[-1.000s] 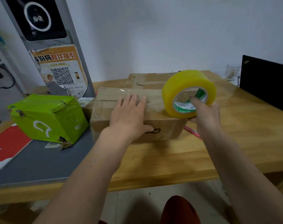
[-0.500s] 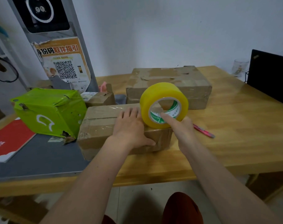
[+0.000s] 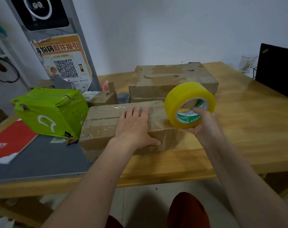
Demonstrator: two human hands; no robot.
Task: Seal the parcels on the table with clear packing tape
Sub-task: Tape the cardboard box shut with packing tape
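Observation:
A long brown cardboard parcel [image 3: 104, 127] lies near the front edge of the wooden table [image 3: 238, 129]. My left hand [image 3: 135, 127] lies flat on its top, fingers straight, thumb down its front face. My right hand [image 3: 204, 125] grips a big yellow tape roll [image 3: 177, 102], a finger hooked through its core, at the parcel's right end. A clear strip of tape runs along the parcel's top. Behind it stands a larger cardboard parcel [image 3: 172, 79], and a small cardboard box [image 3: 102, 98] sits to the left of that one.
A green wrapped parcel [image 3: 49, 112] rests on a grey mat [image 3: 41, 158] at left, beside a red booklet [image 3: 10, 142]. A grey kiosk post [image 3: 58, 46] with a QR poster rises behind. A black screen [image 3: 278, 69] and a glass [image 3: 247, 63] stand at far right.
The tape roll swung left over the parcel, then back out to its right end. My left hand stayed flat on the parcel. The camera view shifted, showing the rear parcel.

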